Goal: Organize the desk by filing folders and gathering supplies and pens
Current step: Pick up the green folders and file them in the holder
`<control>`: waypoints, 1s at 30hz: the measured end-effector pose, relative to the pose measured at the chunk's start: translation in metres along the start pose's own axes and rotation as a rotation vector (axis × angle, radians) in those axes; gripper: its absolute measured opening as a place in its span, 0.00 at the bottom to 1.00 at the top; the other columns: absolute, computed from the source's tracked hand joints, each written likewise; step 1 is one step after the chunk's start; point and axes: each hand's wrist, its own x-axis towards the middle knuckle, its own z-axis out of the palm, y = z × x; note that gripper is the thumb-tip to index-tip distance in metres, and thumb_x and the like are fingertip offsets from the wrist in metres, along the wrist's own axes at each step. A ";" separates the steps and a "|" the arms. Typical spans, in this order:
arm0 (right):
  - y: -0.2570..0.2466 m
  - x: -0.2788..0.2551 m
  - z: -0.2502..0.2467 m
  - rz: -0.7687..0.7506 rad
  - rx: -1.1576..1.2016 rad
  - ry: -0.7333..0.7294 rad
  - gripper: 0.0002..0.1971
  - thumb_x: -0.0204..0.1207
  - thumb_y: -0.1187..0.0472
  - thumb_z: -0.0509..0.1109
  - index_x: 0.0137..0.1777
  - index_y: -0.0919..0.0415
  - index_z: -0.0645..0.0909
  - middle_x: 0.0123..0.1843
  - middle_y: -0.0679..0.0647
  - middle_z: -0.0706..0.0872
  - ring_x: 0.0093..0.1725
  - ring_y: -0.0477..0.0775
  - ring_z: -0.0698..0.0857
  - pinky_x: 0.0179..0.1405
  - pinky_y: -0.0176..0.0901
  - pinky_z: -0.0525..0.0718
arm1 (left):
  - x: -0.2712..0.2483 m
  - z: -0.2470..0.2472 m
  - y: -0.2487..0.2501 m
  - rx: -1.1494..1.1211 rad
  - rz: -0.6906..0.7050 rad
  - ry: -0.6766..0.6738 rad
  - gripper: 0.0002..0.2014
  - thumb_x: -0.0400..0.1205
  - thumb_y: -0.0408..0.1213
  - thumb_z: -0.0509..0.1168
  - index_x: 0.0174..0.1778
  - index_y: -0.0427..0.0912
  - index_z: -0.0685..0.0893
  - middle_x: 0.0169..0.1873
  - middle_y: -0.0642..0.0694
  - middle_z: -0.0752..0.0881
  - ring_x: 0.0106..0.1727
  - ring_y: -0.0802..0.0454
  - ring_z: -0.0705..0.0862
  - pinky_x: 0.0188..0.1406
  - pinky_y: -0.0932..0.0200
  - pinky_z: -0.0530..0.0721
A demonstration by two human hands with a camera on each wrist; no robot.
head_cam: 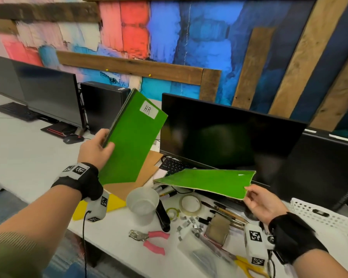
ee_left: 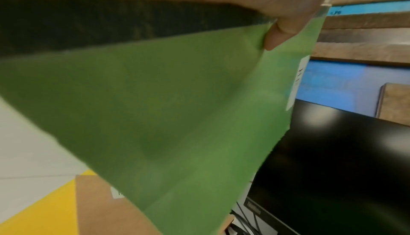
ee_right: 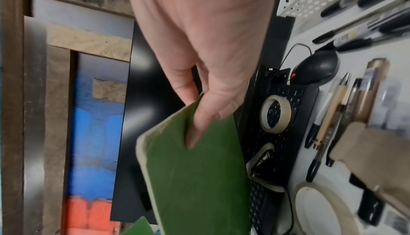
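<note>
My left hand [head_cam: 97, 149] grips a green folder [head_cam: 133, 137] labelled "HR" by its left edge and holds it upright above the desk; in the left wrist view the thumb [ee_left: 281, 31] presses on the green folder [ee_left: 177, 116]. My right hand [head_cam: 263, 203] pinches the corner of a second green folder [head_cam: 207, 181], held nearly flat above the keyboard [head_cam: 172, 166]; in the right wrist view the fingers [ee_right: 206, 116] clamp this green folder [ee_right: 199, 177]. A brown folder [head_cam: 139, 177] and a yellow folder [head_cam: 113, 203] lie on the desk under the HR folder.
A clear plastic cup [head_cam: 143, 205], tape roll [head_cam: 190, 203], pink-handled hole punch [head_cam: 149, 239], several pens [head_cam: 225, 213], binder clips [head_cam: 191, 223] and yellow scissors [head_cam: 249, 267] crowd the desk front. A white perforated basket [head_cam: 329, 223] stands at right. Monitors [head_cam: 229, 137] stand behind.
</note>
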 end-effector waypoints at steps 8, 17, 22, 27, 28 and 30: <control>-0.016 -0.039 -0.035 -0.107 -0.145 -0.126 0.13 0.76 0.75 0.61 0.58 0.68 0.81 0.51 0.61 0.90 0.45 0.54 0.90 0.36 0.42 0.91 | -0.026 -0.006 0.043 -0.067 0.113 -0.005 0.12 0.78 0.30 0.67 0.56 0.39 0.81 0.37 0.41 0.86 0.35 0.44 0.80 0.41 0.58 0.75; -0.040 -0.058 -0.069 -0.289 -0.497 -0.045 0.17 0.83 0.71 0.52 0.60 0.64 0.82 0.52 0.60 0.88 0.53 0.60 0.84 0.54 0.55 0.81 | -0.041 0.013 0.095 -0.109 0.293 -0.105 0.13 0.78 0.43 0.65 0.56 0.44 0.81 0.41 0.42 0.89 0.39 0.42 0.85 0.44 0.53 0.82; -0.054 -0.066 -0.084 -0.341 -0.549 0.006 0.16 0.84 0.71 0.52 0.54 0.61 0.82 0.48 0.60 0.87 0.46 0.57 0.85 0.44 0.49 0.82 | -0.059 0.043 0.129 -0.091 0.350 -0.260 0.15 0.82 0.50 0.60 0.51 0.40 0.80 0.34 0.41 0.84 0.39 0.41 0.83 0.39 0.54 0.77; -0.067 -0.066 -0.102 -0.386 -0.637 0.079 0.15 0.84 0.71 0.52 0.57 0.64 0.80 0.47 0.59 0.86 0.45 0.57 0.84 0.46 0.48 0.81 | -0.084 0.076 0.158 -0.034 0.375 -0.465 0.09 0.86 0.45 0.55 0.42 0.47 0.67 0.25 0.54 0.70 0.32 0.48 0.73 0.33 0.56 0.67; -0.068 -0.066 -0.106 -0.393 -0.660 0.091 0.14 0.84 0.71 0.53 0.58 0.64 0.80 0.48 0.60 0.86 0.45 0.58 0.84 0.46 0.48 0.81 | -0.088 0.082 0.162 -0.031 0.376 -0.497 0.09 0.86 0.45 0.55 0.42 0.47 0.67 0.25 0.54 0.70 0.31 0.49 0.72 0.33 0.56 0.66; -0.070 -0.065 -0.115 -0.404 -0.699 0.096 0.15 0.83 0.71 0.54 0.60 0.65 0.81 0.50 0.61 0.87 0.47 0.60 0.84 0.50 0.51 0.81 | -0.096 0.092 0.171 -0.038 0.380 -0.567 0.08 0.86 0.44 0.55 0.43 0.46 0.68 0.26 0.54 0.72 0.30 0.52 0.73 0.33 0.57 0.66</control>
